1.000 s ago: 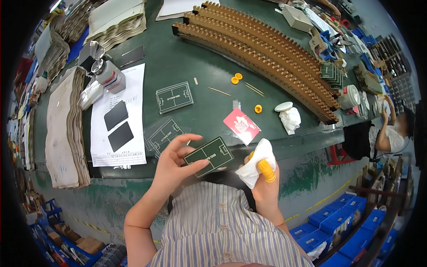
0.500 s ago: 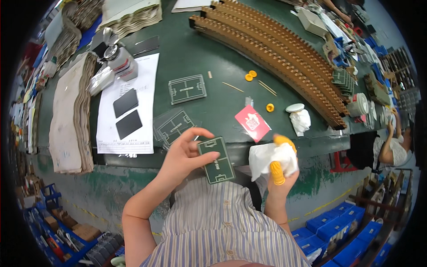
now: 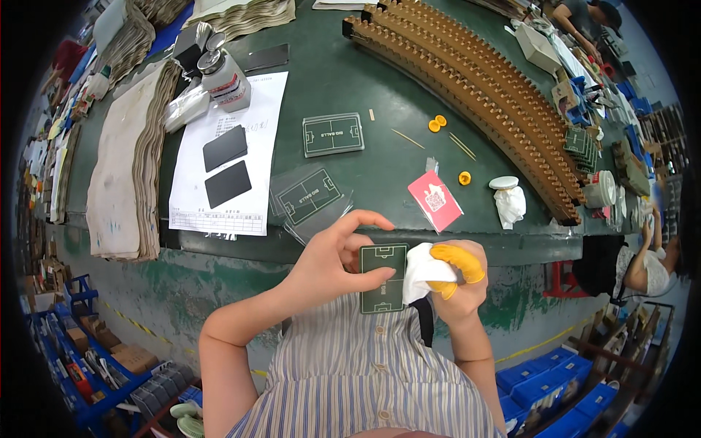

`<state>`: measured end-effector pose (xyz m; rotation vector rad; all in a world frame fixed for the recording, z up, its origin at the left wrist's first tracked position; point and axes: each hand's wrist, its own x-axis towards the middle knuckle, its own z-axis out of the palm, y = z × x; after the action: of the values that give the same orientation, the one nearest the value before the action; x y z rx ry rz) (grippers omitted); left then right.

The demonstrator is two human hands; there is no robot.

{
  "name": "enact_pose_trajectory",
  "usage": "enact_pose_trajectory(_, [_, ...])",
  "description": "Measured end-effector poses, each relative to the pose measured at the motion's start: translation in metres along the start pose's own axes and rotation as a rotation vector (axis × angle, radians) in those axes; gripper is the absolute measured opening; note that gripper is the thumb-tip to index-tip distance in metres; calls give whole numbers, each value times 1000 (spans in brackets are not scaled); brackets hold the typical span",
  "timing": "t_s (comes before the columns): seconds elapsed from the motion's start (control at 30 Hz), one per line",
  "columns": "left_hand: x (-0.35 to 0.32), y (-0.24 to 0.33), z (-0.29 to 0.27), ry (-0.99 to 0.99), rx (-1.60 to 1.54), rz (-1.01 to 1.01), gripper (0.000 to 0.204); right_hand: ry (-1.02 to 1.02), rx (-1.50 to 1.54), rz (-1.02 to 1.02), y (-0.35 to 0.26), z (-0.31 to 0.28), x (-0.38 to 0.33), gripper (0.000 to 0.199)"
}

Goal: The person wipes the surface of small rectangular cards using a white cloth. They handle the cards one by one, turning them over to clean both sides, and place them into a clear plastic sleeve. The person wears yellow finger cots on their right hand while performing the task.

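Observation:
My left hand (image 3: 328,257) grips a small dark green plate (image 3: 380,301) printed with pale sports-pitch lines, thumb across its face, just past the table's front edge. Pinched in my right hand (image 3: 467,298) is a crumpled white cloth (image 3: 418,271), which meets or overlaps the plate's right edge. Yellow finger cots (image 3: 458,261) cover the thumb and a fingertip or two of that hand. On the table behind lie clear pitch-printed sheets (image 3: 310,198), a similar green rectangular stack (image 3: 333,136) and a red card in a clear sleeve (image 3: 432,203).
A long brown slotted rack (image 3: 467,95) curves across the back right. Loose yellow finger cots (image 3: 464,178), thin sticks (image 3: 463,146) and a white-wrapped bundle (image 3: 510,207) lie nearer. At left, a metal dispenser bottle (image 3: 228,86) and black cards (image 3: 228,188) rest on a paper form (image 3: 191,198).
My right hand has moved left, bringing the white cloth up to the green plate. The plate has shifted right and turned more upright in my left hand.

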<state>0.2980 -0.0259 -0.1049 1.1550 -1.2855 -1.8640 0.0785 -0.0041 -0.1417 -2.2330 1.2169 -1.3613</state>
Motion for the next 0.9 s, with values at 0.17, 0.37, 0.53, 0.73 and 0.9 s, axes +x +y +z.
enact_pose_trajectory(0.17, [-3,4,0,3,67,2,50,-29,-40,-56,7,4,0,36])
enact_pose_trajectory(0.37, [-5,3,-1,45,47,38,47,47,-60,0,6,6,2,27])
enact_pose_trajectory(0.53, [-1,-2,-3,46,-66,54,44,127,156,146,4,4,-4,16])
enact_pose_trajectory(0.73, [3,3,-6,78,-221,33,41,230,447,454,-6,2,-16,6])
enact_pose_trajectory(0.9, [6,6,-8,93,-211,30,40,120,355,315,2,3,-33,20])
